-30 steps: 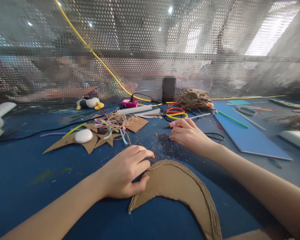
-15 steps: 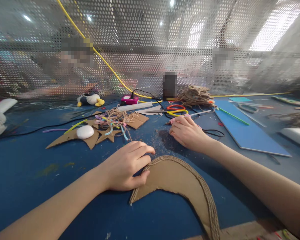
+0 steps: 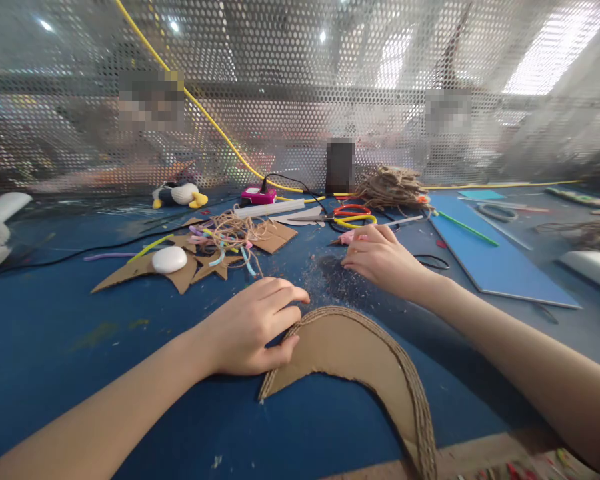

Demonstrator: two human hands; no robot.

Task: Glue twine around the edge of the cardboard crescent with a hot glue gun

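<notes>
A cardboard crescent [image 3: 347, 343] lies on the blue table, with rows of brown twine along its outer edge. My left hand [image 3: 260, 327] grips its left tip, thumb on the cardboard and fingers curled over the twine edge, the index finger reaching past it. Farther back on the right, my right hand [image 3: 383, 260] is curled around a pink glue gun [image 3: 351, 237] with a dark nozzle pointing left. The hand hides most of the gun's body and handle. Scissors [image 3: 353, 215] with red and yellow handles lie just behind it.
Left of centre are cardboard stars [image 3: 183, 283], a white oval piece [image 3: 169, 260] and tangled twine [image 3: 235, 230]. A magenta box [image 3: 259, 195] and a twine bundle [image 3: 393, 189] stand near the perforated screen [image 3: 280, 87]. A blue board [image 3: 505, 260] lies at right.
My right hand has shifted slightly right along the glue gun, showing more of its pink front. My left hand and the crescent stay together; the view has tilted slightly.
</notes>
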